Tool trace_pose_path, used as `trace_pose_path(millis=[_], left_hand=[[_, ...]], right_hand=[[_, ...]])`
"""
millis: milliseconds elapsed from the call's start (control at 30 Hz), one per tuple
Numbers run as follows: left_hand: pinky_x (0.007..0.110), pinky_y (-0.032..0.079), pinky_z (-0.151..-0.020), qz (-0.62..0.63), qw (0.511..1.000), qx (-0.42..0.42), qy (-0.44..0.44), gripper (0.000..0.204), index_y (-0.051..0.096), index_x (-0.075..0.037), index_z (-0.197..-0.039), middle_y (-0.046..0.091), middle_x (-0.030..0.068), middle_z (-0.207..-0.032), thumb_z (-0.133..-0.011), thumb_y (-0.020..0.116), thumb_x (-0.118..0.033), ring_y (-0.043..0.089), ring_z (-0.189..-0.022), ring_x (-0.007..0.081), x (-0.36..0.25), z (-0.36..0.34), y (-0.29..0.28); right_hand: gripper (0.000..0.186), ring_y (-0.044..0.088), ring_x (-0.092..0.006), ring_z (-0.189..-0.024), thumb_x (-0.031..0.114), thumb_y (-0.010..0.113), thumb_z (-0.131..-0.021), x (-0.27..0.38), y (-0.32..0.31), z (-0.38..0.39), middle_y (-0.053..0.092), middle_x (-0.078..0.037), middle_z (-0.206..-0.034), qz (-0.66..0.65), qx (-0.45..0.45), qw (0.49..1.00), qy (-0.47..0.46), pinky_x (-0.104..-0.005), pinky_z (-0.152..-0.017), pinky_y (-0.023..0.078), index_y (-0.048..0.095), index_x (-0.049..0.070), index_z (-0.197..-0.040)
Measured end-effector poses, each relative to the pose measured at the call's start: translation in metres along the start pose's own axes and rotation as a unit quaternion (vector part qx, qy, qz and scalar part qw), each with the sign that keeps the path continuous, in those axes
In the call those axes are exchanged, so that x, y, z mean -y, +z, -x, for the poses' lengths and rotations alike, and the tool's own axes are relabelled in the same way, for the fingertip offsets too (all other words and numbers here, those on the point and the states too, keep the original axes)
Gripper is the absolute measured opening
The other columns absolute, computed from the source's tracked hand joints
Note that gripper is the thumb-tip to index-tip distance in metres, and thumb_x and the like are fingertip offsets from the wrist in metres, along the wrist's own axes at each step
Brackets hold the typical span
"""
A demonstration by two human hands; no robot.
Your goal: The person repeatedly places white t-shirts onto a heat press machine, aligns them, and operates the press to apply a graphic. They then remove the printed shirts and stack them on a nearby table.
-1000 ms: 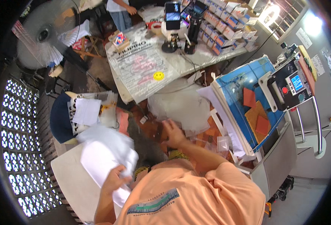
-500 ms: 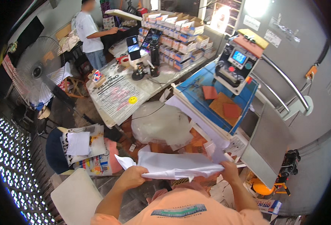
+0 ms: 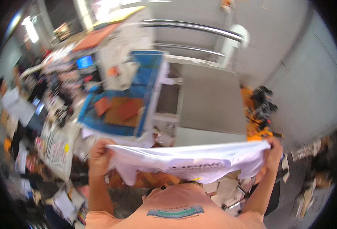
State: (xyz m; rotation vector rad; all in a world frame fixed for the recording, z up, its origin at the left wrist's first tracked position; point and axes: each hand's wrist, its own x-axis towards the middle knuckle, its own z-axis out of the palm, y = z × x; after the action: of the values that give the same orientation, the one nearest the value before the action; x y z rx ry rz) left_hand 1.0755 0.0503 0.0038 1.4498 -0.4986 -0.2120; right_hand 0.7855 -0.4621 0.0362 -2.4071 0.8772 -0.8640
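A white shirt (image 3: pixel 214 156) with dark printing and a small yellow mark is stretched out in front of my chest. My left hand (image 3: pixel 101 154) grips its upper left corner, and my right hand (image 3: pixel 272 152) holds the upper right corner. Just beyond it are a grey flat board (image 3: pixel 210 97) and a blue padded surface (image 3: pixel 145 66) with red and brown pads (image 3: pixel 128 108) on it. A machine with a small blue screen (image 3: pixel 84 62) stands behind the pads, blurred by motion.
Chrome tubular bars (image 3: pixel 191 26) run along the grey wall behind the board. Orange and black equipment (image 3: pixel 263 103) sits at the right. On the left, a co-worker in white (image 3: pixel 17 105) stands beside cluttered tables, near a printed sheet (image 3: pixel 56 152).
My view has swung right toward the machine and board. The white cloth, earlier bunched lower at left, is raised and spread wide between both hands, showing its print.
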Motion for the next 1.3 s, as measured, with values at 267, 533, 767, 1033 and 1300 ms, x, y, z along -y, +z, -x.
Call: trace_pose_path(millis=[267,533,767,1033,1300], left_hand=[[0.029,0.042,-0.057,-0.438,0.884,-0.064,0.150,0.024,0.063,0.001,-0.075,0.055,0.0046,-0.063,-0.076,0.079,-0.016,0.047,-0.058,0.0120,-0.025,-0.304,0.204],[0.035,0.056,-0.061,-0.592,0.804,-0.062,0.001,0.014,0.071,0.000,-0.084,0.069,0.0147,-0.077,-0.083,0.069,-0.014,0.071,-0.072,0.0237,0.169,-0.457,0.251],[0.035,0.062,-0.059,-0.109,0.967,-0.150,-0.176,0.022,0.057,0.005,-0.102,0.067,0.0191,-0.088,-0.093,0.061,-0.015,0.069,-0.065,0.0240,0.234,-0.533,0.286],[0.053,0.034,-0.109,-0.527,0.825,0.119,0.168,0.051,0.050,-0.006,-0.135,0.041,0.0219,-0.146,-0.089,0.064,-0.022,0.040,-0.133,0.0416,0.264,-0.425,0.319],[0.053,0.031,-0.109,-0.477,0.875,0.080,-0.041,0.062,0.043,-0.001,-0.141,0.039,0.0278,-0.145,-0.092,0.057,-0.037,0.039,-0.131,0.0469,0.179,-0.165,0.258]], right_hand=[[0.024,0.061,-0.0253,-0.072,0.022,0.059,-0.080,-0.048,0.006,-0.259,0.065,-0.016,-0.076,0.092,0.009,0.994,0.052,-0.0375,-0.068,0.048,0.067,0.002,-0.091],[0.025,0.062,-0.0340,-0.114,0.026,0.059,-0.086,-0.164,0.199,-0.358,0.065,-0.014,-0.121,0.141,0.103,0.944,0.279,-0.0438,-0.095,0.050,0.074,0.019,-0.105],[0.021,0.061,-0.0172,-0.063,0.018,0.058,-0.091,-0.248,0.304,-0.448,0.064,-0.012,-0.077,-0.122,0.008,0.931,0.345,-0.0299,-0.053,0.049,0.063,-0.001,-0.101],[0.072,0.019,-0.0426,-0.143,0.049,0.057,-0.092,-0.150,0.301,-0.330,0.023,-0.021,-0.156,0.131,0.244,0.961,-0.003,-0.0565,-0.114,0.021,0.036,0.007,-0.147],[0.078,0.022,-0.0488,-0.140,0.039,0.054,-0.095,-0.120,0.171,-0.098,0.019,-0.030,-0.153,0.035,0.262,0.955,0.134,-0.0509,-0.113,0.028,0.016,0.003,-0.152]])
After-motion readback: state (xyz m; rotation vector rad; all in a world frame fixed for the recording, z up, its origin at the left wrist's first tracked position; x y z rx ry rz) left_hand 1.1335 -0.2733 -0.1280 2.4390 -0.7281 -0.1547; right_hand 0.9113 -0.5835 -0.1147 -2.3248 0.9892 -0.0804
